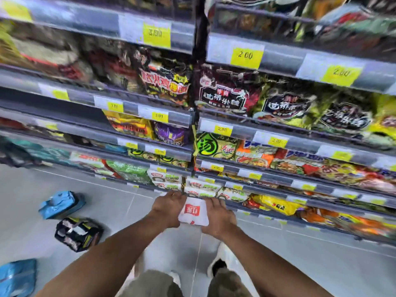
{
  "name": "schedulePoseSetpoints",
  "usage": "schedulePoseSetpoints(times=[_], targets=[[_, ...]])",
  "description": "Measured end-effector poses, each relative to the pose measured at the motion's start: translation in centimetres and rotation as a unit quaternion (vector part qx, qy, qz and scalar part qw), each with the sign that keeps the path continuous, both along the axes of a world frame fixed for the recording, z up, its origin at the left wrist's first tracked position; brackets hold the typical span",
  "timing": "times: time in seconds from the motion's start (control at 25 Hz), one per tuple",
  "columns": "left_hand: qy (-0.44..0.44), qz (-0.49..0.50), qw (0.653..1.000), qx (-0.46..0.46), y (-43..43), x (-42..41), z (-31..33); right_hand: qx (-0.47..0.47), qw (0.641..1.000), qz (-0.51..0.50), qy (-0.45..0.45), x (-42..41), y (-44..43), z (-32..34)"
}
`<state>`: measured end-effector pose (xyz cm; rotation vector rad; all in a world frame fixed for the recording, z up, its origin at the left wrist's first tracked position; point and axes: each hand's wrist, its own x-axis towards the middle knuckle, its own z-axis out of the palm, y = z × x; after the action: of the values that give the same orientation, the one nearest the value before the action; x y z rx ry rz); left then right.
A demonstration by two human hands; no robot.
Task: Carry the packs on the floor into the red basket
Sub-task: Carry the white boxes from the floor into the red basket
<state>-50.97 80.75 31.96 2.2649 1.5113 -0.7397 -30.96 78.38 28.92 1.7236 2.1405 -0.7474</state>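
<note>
Head camera looks down past both of my bare forearms toward a shop shelf (150, 155) packed with bright noodle packs and yellow price tags. My left hand (168, 207) and right hand (218, 217) are stretched forward together, each clasping one side of a white pack (194, 213) with a red square logo. The left hand grips its left edge, the right hand grips its right edge, fingers curled over the top. I hold the pack above the grey tiled floor (321, 264), just in front of the lowest shelf rows, where similar white packs sit.

To my left, three more packs lie on the floor. A blue pack (62, 204) is farthest from me, near the base of the shelf. A black pack (78, 234) with yellow and white print lies just below it, tilted. Another blue pack (18, 277) is cut off at the bottom left corner. These are well apart from my hands.

Below my arms I see my trouser legs and one white shoe (222, 262). Much of the shelf is blurred.
</note>
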Motion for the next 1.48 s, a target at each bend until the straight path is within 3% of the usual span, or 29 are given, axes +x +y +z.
schedulePoseSetpoints(times=[0.28, 0.56, 0.76, 1.0, 1.28, 1.48], targets=[[-0.026, -0.093, 0.995, -0.006, -1.2, 0.5, 4.9, 0.018, 0.998, -0.062, -0.011, 0.5, -4.2, 6.1], [-0.043, -0.222, 0.974, 0.008, -4.7, 9.2, 7.2, 0.004, 0.979, -0.202, -0.021, 7.5, -12.1, 8.0], [-0.055, -0.323, 0.945, 0.01, -8.9, 20.2, 8.3, 0.031, 0.955, -0.296, -0.009, 16.3, -20.4, 9.0], [-0.071, -0.44, 0.895, -0.001, -19.5, 37.1, 8.7, 0.04, 0.91, -0.412, -0.013, 29.2, -34.8, 9.4], [-0.1, -0.564, 0.82, -0.008, -34.6, 56.4, 8.6, 0.05, 0.846, -0.527, -0.057, 43.1, -53.0, 10.4], [-0.087, -0.637, 0.766, -0.001, -40.4, 66.6, 9.0, 0.055, 0.809, -0.582, -0.061, 49.7, -60.1, 11.5]])
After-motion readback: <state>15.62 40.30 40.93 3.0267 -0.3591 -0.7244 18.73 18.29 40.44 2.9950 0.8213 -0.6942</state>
